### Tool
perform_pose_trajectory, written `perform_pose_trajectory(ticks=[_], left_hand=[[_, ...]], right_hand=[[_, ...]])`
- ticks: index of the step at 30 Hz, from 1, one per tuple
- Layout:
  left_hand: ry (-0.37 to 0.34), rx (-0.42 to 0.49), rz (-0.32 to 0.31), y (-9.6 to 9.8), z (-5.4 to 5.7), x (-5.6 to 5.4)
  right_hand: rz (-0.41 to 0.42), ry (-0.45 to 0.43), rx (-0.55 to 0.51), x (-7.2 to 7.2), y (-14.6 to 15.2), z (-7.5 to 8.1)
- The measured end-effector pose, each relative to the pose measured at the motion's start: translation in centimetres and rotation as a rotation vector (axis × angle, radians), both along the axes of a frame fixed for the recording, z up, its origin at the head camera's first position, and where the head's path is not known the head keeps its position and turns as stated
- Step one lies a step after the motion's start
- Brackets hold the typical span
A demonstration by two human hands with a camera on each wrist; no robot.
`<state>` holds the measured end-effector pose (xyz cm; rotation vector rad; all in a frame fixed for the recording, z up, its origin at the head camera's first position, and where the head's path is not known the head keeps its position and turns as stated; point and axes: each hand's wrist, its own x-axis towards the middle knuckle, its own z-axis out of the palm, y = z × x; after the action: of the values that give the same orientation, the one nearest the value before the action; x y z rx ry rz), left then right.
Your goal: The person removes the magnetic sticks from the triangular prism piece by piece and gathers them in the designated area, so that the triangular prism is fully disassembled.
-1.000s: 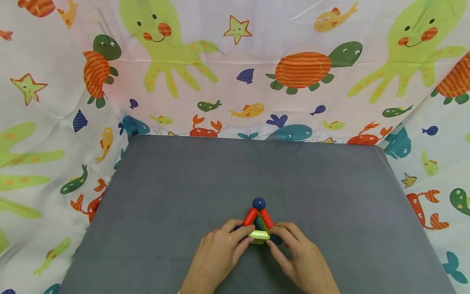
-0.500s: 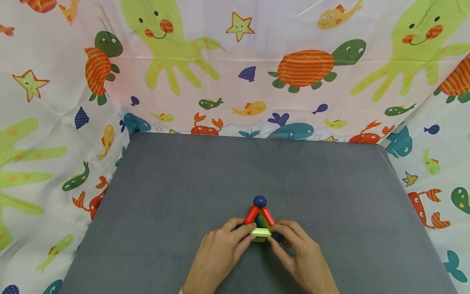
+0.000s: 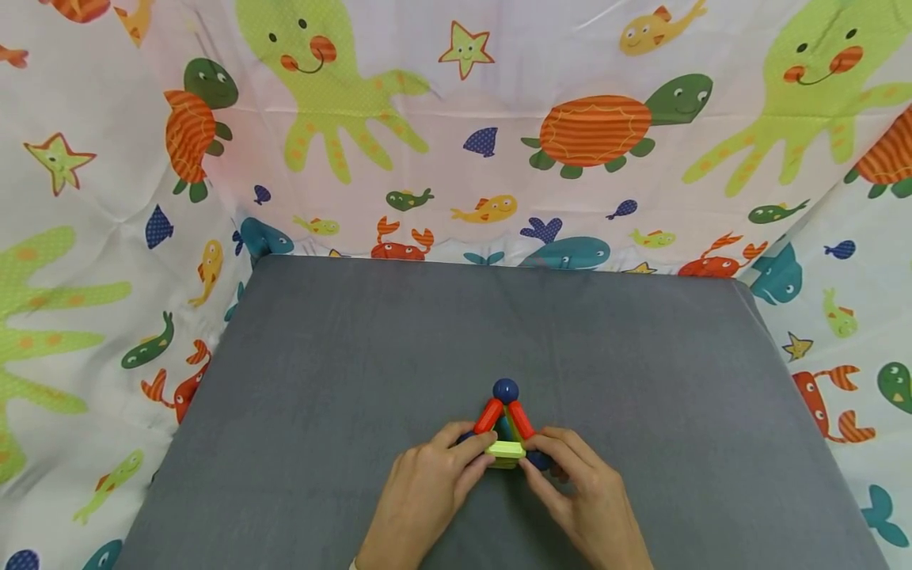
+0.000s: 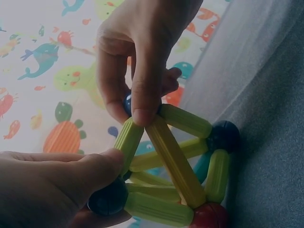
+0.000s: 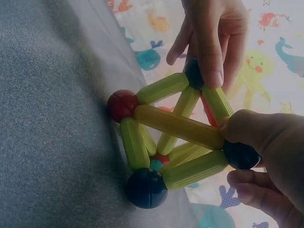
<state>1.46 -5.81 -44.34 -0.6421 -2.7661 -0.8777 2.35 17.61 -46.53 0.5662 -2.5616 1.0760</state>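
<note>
A toy frame of ribbed magnetic rods and balls stands on the grey table. In the head view, two red rods (image 3: 521, 418) meet at a blue ball (image 3: 506, 389) at its top, behind a light green rod (image 3: 505, 450). My left hand (image 3: 425, 489) grips the frame's left corner, thumb along a light green rod (image 4: 127, 142) beside a dark blue ball (image 4: 107, 197). At the opposite corner my right hand (image 3: 587, 487) pinches another dark blue ball (image 5: 241, 155). A yellow rod (image 5: 180, 126) runs from that ball to a red ball (image 5: 122, 105) low on the frame.
Grey cloth covers the table (image 3: 342, 356). White curtains (image 3: 492, 95) printed with sea animals hang along the back and both sides. Another dark blue ball (image 5: 147, 188) of the frame sits close to the cloth.
</note>
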Motion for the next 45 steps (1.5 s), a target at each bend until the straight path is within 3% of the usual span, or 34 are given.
perform_pose_trajectory(ticks=[11, 19, 28, 45], left_hand=[[-0.006, -0.006, 0.006, 0.04, 0.05, 0.09], [-0.003, -0.014, 0.012, 0.11, -0.06, 0.14], [-0.001, -0.011, 0.018, 0.17, -0.08, 0.17], [-0.01, -0.028, 0.019, 0.02, 0.06, 0.18]], right_hand=[[0.004, 0.004, -0.003, 0.16, -0.08, -0.26], [0.016, 0.066, -0.013, 0.07, -0.31, -0.63], [-0.028, 0.091, 0.003, 0.11, -0.58, -0.99], [0.019, 0.016, -0.091, 0.05, -0.08, -0.78]])
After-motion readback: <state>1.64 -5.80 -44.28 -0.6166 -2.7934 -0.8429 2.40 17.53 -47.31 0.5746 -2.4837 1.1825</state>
